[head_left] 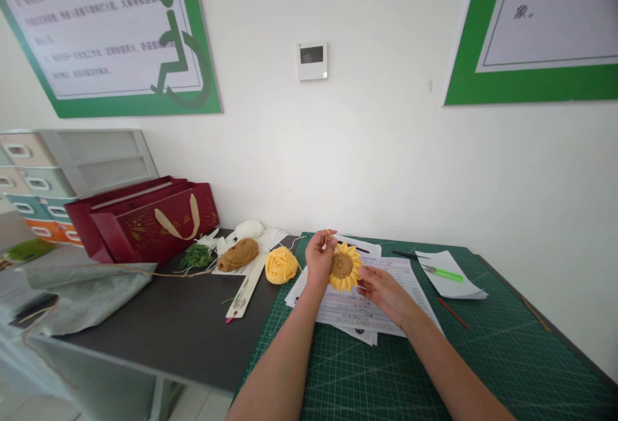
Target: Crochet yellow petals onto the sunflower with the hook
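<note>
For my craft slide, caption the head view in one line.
A brown-centred yellow flower held between the left hand and right hand above printed sheets on a green cutting mat.

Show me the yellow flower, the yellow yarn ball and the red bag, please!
Yellow flower [342, 265]: head view, on its brown middle.
Yellow yarn ball [280, 265]: head view, on its front.
Red bag [138, 231]: head view, on its front side.
</note>
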A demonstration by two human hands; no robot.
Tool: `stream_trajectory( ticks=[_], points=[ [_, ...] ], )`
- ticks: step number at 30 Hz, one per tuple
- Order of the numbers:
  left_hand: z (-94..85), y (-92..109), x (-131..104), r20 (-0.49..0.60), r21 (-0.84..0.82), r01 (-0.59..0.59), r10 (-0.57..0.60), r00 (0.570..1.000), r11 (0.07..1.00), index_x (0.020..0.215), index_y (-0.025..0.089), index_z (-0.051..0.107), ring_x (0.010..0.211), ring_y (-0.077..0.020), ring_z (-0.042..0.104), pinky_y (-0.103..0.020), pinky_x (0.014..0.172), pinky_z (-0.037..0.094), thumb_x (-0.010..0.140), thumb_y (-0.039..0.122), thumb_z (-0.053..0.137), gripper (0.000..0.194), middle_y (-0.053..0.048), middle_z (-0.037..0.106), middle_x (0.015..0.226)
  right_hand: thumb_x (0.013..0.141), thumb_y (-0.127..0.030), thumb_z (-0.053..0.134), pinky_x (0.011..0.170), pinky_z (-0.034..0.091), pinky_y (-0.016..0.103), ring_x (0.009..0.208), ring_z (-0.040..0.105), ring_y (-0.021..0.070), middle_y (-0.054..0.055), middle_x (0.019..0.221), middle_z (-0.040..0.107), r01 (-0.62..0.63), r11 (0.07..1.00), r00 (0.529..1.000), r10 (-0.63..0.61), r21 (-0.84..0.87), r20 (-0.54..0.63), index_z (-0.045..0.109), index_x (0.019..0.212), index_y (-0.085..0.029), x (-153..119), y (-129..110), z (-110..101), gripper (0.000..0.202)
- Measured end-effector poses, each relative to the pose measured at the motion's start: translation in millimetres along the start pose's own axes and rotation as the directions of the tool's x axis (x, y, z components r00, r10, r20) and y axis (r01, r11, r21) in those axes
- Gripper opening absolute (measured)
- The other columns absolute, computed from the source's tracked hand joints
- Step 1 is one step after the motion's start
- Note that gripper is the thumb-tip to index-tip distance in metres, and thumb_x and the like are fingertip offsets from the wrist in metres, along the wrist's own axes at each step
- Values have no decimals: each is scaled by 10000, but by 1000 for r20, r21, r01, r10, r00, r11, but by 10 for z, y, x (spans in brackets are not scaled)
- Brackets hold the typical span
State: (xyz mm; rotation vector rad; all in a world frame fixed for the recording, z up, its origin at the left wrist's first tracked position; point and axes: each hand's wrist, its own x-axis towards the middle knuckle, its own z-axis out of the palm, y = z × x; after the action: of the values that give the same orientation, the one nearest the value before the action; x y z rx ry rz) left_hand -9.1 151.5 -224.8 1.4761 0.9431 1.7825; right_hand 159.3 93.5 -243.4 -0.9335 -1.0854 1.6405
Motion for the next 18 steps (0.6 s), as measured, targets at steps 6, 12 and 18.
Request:
stream_trajectory(
  ticks=[6, 12, 18],
  points=[
    [11, -13, -31, 60, 16, 1, -2, 998, 1000, 1218, 173, 639, 1004, -227, 675, -435, 852, 589, 964, 348, 633, 309, -98, 668, 1216, 959, -330, 651, 837, 595, 402, 978, 687, 201, 75, 1164, 683, 34, 998, 999, -33, -59, 22, 649, 1161, -159, 23, 44, -23, 265],
    [28, -56, -9, 51, -15, 7, -6, 999, 1000, 1227, 170, 634, 1005, -230, 675, -438, 851, 590, 962, 349, 635, 320, -99, 667, 1218, 960, -337, 647, 864, 591, 423, 1019, 680, 216, 84, 1215, 668, 82, 992, 997, -80, -92, 21, 635, 1208, -169, 91, 119, -65, 300],
    [3, -71, 2, 55, -13, 10, -9, 998, 1000, 1238, 172, 630, 1025, -237, 671, -448, 866, 585, 961, 349, 635, 328, -102, 661, 1236, 963, -354, 640, 881, 587, 438, 1043, 676, 226, 91, 1241, 659, 67, 993, 998, -65, -97, 27, 625, 1236, -173, 73, 117, -119, 327]
  ],
)
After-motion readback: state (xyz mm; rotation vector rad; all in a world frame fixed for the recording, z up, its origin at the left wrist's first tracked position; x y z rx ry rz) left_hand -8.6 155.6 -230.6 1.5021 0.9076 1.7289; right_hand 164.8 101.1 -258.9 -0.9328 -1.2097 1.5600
